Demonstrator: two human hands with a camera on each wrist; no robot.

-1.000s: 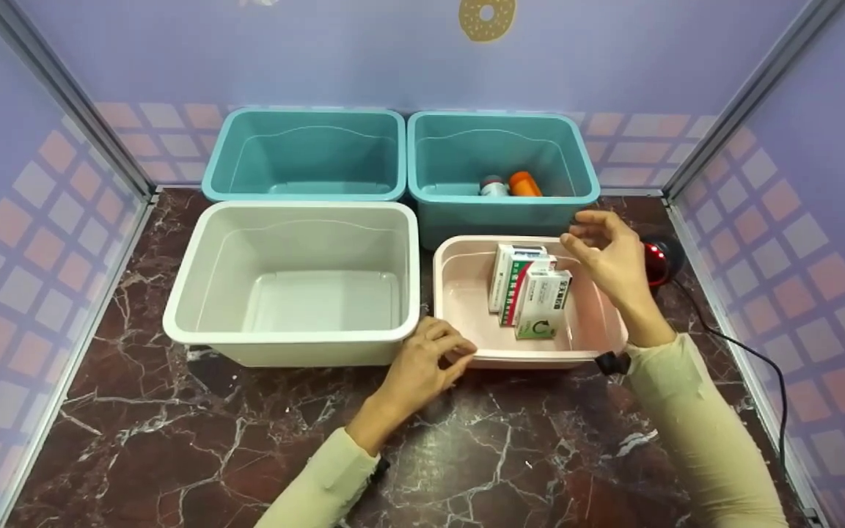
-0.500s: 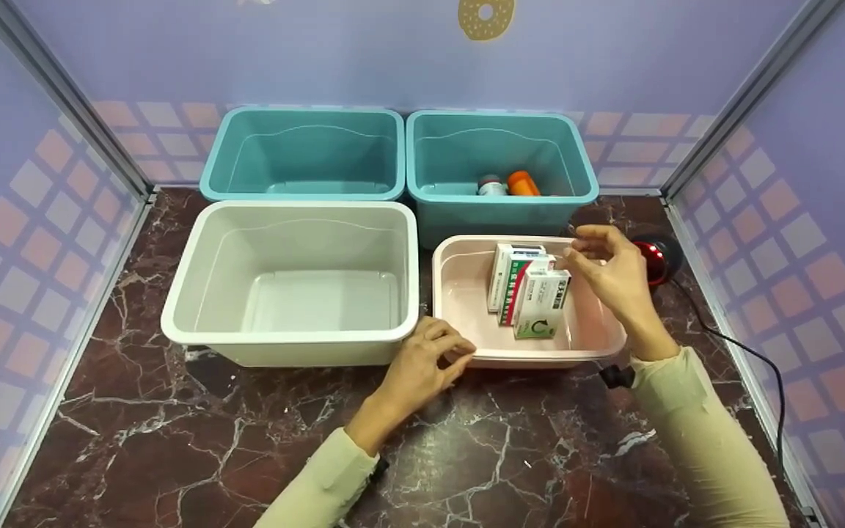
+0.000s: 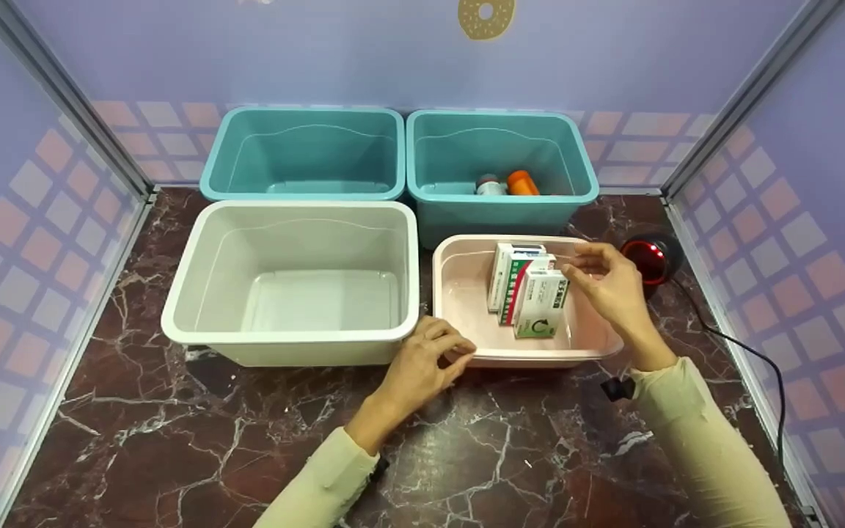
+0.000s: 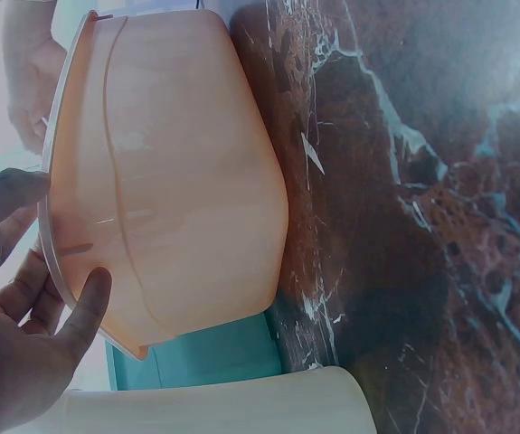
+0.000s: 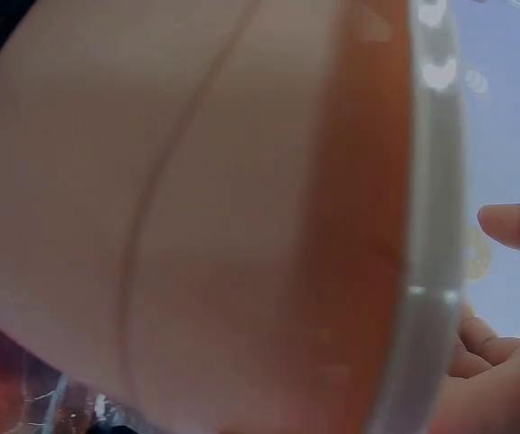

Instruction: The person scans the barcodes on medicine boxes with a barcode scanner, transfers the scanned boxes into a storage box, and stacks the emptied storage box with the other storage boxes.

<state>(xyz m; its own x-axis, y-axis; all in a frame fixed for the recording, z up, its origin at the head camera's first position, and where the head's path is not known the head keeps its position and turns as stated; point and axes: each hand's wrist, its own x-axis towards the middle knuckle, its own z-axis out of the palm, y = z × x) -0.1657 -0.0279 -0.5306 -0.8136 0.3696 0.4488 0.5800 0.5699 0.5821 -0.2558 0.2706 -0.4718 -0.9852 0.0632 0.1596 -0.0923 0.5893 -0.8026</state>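
A pink bin (image 3: 452, 301) holds several upright medicine boxes, the front one a white-and-green medicine box (image 3: 540, 301). My left hand (image 3: 426, 359) holds the bin's near-left corner; in the left wrist view the thumb (image 4: 92, 303) lies against the outer wall and the fingers are at the rim. My right hand (image 3: 609, 286) reaches over the bin's right side, thumb tip right at the front box's upper corner. In the right wrist view its thumb (image 5: 517, 226) and fingers stand apart beyond the bin's rim (image 5: 436, 226), with nothing seen between them.
Left of the pink bin stands a white bin (image 3: 290, 337). Behind are two teal bins; the right teal bin (image 3: 503, 199) holds an orange bottle (image 3: 522, 183) and a white bottle (image 3: 490, 187). A dark device with red lights (image 3: 653, 257) and a cable sits at right.
My right hand has come down and slightly nearer, from above the bin's far-right rim to the front medicine box's top corner. The left hand has stayed at the bin's corner.
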